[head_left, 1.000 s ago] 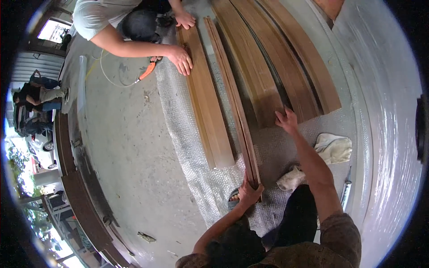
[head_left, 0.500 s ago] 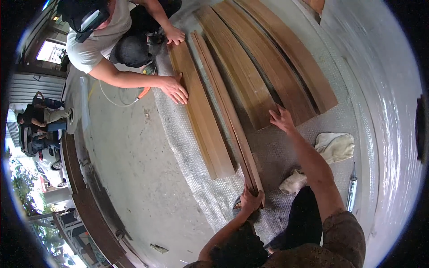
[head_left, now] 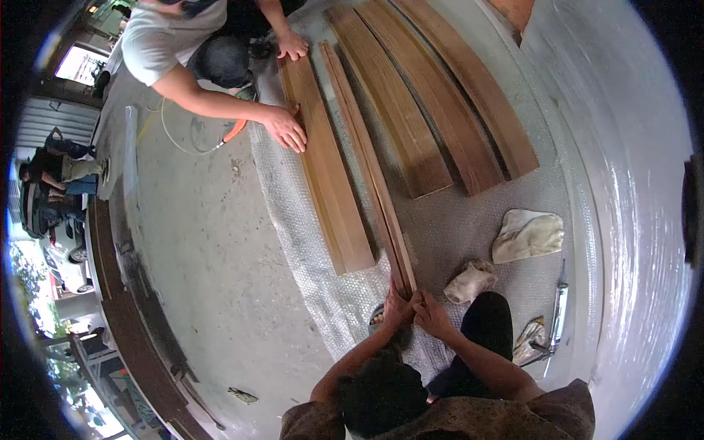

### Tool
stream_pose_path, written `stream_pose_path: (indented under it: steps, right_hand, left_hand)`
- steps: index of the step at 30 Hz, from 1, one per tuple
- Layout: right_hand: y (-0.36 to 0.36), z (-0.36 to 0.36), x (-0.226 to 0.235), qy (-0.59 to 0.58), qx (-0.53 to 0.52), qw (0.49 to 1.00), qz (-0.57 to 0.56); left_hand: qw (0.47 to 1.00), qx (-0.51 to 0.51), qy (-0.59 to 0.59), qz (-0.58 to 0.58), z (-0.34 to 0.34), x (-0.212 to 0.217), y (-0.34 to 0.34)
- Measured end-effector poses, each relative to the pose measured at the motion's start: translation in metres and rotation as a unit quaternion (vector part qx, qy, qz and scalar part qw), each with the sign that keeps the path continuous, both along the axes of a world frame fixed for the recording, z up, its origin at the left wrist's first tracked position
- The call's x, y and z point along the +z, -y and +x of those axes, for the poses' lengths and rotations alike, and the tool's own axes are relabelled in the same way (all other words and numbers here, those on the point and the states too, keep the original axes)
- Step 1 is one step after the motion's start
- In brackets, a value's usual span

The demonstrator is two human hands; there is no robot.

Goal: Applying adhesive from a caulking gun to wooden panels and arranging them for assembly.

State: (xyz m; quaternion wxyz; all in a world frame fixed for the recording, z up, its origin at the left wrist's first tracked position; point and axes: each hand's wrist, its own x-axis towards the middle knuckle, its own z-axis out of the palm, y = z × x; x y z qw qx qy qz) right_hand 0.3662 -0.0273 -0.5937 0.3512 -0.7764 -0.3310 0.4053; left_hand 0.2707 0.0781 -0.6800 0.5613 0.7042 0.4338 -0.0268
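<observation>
A long narrow wooden plank (head_left: 364, 158) lies on bubble wrap (head_left: 293, 220), running away from me. My left hand (head_left: 396, 306) grips its near end from the left. My right hand (head_left: 434, 317) closes on the same end from the right, touching the left hand. A wider plank (head_left: 330, 176) lies just left of it. At its far part a co-worker's hand (head_left: 284, 129) presses flat, and the co-worker's other hand (head_left: 293, 45) rests near the far end.
Three more brown planks (head_left: 447, 95) lie side by side to the right. Two crumpled rags (head_left: 528, 235) (head_left: 469, 282) and a slim metal tool (head_left: 561, 308) lie by my right leg. An orange-handled tool (head_left: 235, 130) with a cable sits on the concrete floor. A white wall (head_left: 631, 183) curves along the right.
My right hand has come back from the far planks to the near end of the narrow plank, joining my left hand. The co-worker's near hand slid closer along the wide plank.
</observation>
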Motion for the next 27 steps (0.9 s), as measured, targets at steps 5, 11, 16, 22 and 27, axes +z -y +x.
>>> stream_pose_path:
  steps: [5, 11, 16, 22, 27]
  right_hand:
    - [0.004, -0.021, 0.032, -0.023, -0.080, 0.996, -0.037]
    - [-0.018, -0.044, 0.011, 0.149, -0.059, 0.985, -0.063]
    - [-0.038, -0.052, -0.017, 0.162, -0.090, 0.966, -0.178]
    - [0.002, -0.067, -0.018, 0.265, -0.161, 0.948, -0.070]
    - [0.064, -0.090, 0.030, 0.214, -0.187, 0.951, -0.123]
  left_hand:
    - [0.997, -0.034, 0.063, 0.005, 0.014, 0.015, -0.007]
    - [0.937, 0.014, 0.140, -0.321, 0.004, 0.004, -0.039]
    - [0.920, 0.127, 0.070, -0.363, 0.008, 0.002, -0.052]
    - [0.923, 0.191, 0.051, -0.329, 0.064, 0.032, -0.070]
    - [0.948, 0.171, 0.086, -0.255, 0.098, 0.033, -0.074]
